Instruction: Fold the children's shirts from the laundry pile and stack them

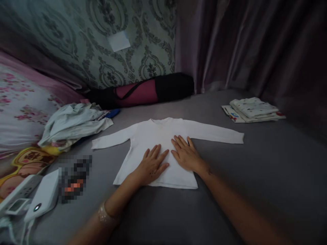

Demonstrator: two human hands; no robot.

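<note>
A white long-sleeved shirt (158,132) lies spread out on the grey bed sheet (217,163), its neckline away from me and both sleeves stretched sideways. My left hand (152,165) rests flat on the lower middle of the shirt, fingers spread. Slightly farther up and to the right, my right hand (185,154) also lies flat on the fabric with its fingers apart. Neither hand grips anything. Parts of the shirt's front and hem are hidden under my hands and wrists.
Folded cloths (252,110) are stacked at the right. A heap of clothes (76,120) lies at the left, by a floral pillow (22,102). Nearer are a white power bank (44,194) with a cable and a power strip (21,192). A black-and-red rolled bag (143,92) lies along the wall.
</note>
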